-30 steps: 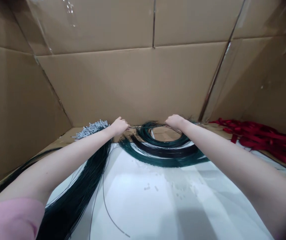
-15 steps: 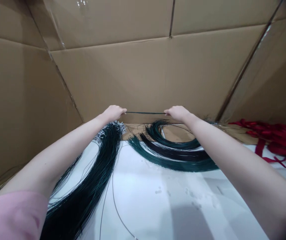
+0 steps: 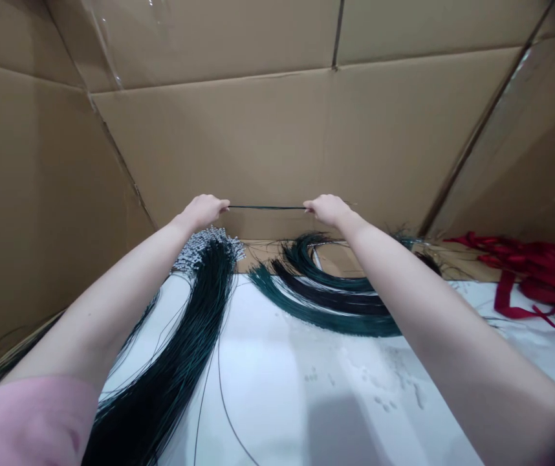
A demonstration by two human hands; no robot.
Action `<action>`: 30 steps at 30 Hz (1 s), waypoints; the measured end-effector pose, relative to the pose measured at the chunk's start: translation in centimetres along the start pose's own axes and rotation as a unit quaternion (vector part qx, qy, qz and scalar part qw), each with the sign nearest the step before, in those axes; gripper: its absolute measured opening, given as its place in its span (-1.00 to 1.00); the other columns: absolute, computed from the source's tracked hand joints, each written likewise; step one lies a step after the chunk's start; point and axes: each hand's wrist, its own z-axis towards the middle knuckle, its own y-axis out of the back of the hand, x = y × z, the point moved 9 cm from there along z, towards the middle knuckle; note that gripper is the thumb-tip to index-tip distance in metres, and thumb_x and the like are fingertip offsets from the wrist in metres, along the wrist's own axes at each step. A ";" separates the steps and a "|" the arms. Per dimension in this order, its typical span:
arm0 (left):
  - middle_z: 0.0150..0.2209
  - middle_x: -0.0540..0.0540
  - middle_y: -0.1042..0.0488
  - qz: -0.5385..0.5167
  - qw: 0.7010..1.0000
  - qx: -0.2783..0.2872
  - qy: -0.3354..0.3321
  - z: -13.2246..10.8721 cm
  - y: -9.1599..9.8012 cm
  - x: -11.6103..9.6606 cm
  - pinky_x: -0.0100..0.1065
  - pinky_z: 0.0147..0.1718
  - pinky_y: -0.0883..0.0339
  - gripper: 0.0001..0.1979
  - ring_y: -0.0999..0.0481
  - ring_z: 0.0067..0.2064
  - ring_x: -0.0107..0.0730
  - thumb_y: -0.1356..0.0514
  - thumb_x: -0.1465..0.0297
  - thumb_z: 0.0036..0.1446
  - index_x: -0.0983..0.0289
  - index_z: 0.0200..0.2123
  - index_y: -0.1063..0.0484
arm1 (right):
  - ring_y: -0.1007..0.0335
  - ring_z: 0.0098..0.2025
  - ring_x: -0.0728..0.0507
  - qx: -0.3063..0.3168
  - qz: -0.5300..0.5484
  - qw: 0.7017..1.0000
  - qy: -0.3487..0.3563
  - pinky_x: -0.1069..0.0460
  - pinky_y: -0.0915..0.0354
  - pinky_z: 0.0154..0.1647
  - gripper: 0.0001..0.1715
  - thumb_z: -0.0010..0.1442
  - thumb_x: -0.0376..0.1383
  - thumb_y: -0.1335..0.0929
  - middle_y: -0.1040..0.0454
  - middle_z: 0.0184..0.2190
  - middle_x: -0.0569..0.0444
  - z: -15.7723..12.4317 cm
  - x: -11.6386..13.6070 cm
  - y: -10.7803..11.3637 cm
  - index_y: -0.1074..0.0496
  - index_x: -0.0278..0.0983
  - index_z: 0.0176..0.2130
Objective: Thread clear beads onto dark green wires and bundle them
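A thin dark green wire (image 3: 266, 207) is stretched level between my two hands, raised against the cardboard at the back. My left hand (image 3: 204, 210) is closed on its left end, and my right hand (image 3: 328, 208) pinches it on the right. Below my left hand lies a thick bundle of dark green wires (image 3: 200, 317), with many small whitish tips (image 3: 204, 249) at its far end. Under my right forearm, curved bundles of green wire (image 3: 326, 318) and a darker, near-black one (image 3: 321, 294) rest side by side. Whether the stretched piece is one strand or several, I cannot tell.
Tall cardboard walls (image 3: 258, 142) enclose the back and sides of the white work surface (image 3: 268, 375). Red ribbon (image 3: 539, 259) is heaped at the right. A few loose wires (image 3: 222, 395) stray from the left bundle toward me.
Both hands have moved slightly up and to the left, with the wire still stretched between them. More of the whitish tips now shows beneath my left hand.
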 end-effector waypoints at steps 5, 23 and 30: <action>-0.18 0.22 -0.61 -0.008 1.000 0.002 -0.016 0.5 -0.7 -1.8 -0.33 -0.28 -0.32 -0.70 -0.59 -0.14 -0.13 0.04 0.33 0.29 0.16 -0.10 -0.47 | -0.44 -0.03 -0.16 0.015 -0.002 1.000 -0.005 -0.15 -0.41 -0.04 -0.64 0.34 -0.21 -0.32 -0.42 0.03 -0.07 -0.8 -1.0 -1.3 -0.38 -0.30 0.08; -0.10 0.15 -0.51 -0.059 0.982 0.043 -0.176 4.7 -2.6 -17.7 -0.11 -0.06 -0.43 -0.70 -0.53 -0.09 -0.28 -0.13 0.24 0.29 0.34 -0.06 -0.44 | -0.43 -0.03 -0.18 0.175 -0.075 0.978 -0.089 -0.16 -0.41 -0.04 -0.62 0.32 -0.21 -0.34 -0.42 0.03 -0.07 -7.7 -9.4 -8.4 -0.38 -0.32 0.08; -0.15 0.17 -0.58 -0.054 0.981 0.027 -0.187 5.2 -1.2 -18.9 -0.16 -0.06 -0.38 -0.72 -0.57 -0.11 -0.27 -0.07 0.27 0.32 0.30 -0.09 -0.47 | -0.43 -0.02 -0.17 0.177 -0.082 0.974 -0.120 -0.15 -0.41 -0.03 -0.64 0.33 -0.21 -0.33 -0.42 0.04 -0.07 -9.0 -11.3 -7.5 -0.38 -0.31 0.07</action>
